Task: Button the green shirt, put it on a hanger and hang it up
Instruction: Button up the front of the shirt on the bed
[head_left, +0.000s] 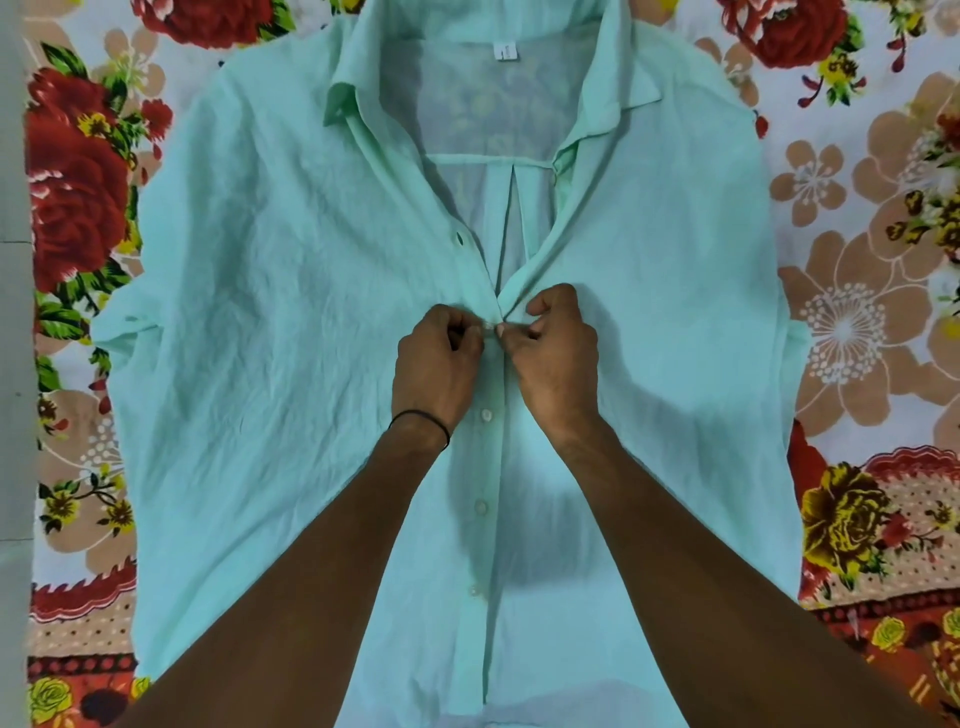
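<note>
A pale green shirt (270, 291) lies flat, front up, collar at the far side. Its front is closed from the hem up to my hands, with three white buttons (486, 414) showing along the placket below them. Above my hands the front lies open, with a loose button (459, 238) on the left edge. My left hand (435, 369) pinches the left placket edge, and my right hand (558, 358) pinches the right edge. Their fingertips meet at a small white button at mid-chest. A black band circles my left wrist. No hanger is in view.
The shirt rests on a bedsheet (857, 322) printed with red roses and beige flowers, which shows on both sides. A plain grey strip (13, 364) runs down the left edge of the view.
</note>
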